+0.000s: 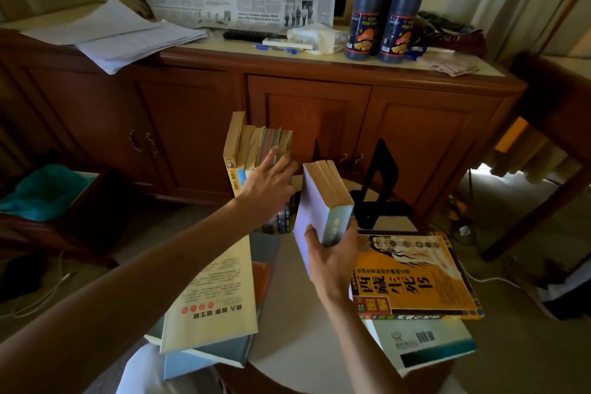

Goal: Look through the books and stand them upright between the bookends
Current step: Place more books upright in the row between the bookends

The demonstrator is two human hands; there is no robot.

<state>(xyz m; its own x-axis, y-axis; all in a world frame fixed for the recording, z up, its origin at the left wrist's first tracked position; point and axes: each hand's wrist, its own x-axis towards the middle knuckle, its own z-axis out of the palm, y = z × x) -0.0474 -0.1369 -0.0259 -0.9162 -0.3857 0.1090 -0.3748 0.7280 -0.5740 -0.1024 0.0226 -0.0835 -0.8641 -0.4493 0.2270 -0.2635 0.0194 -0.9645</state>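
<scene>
Meanwhile the right hand grips a thick lilac-covered book from below, fingers curled round it; the left hand rests open-fingered against the upright books.

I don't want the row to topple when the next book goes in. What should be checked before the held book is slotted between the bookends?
1. Grip on the purple-covered book: right hand holds its lower end, book upright. Ok.
2. Standing row of books steadied: left hand rests flat against it. Ok.
3. Gap between the row and the black bookend looks wide enough. Ok.
4. Other bookend on the far side of the row: hidden. Cannot tell.
5. Landing spot in the gap: blocked from view by the held book. Cannot tell.
6. Orange book lies flat, clear of the gap. Ok.
</scene>
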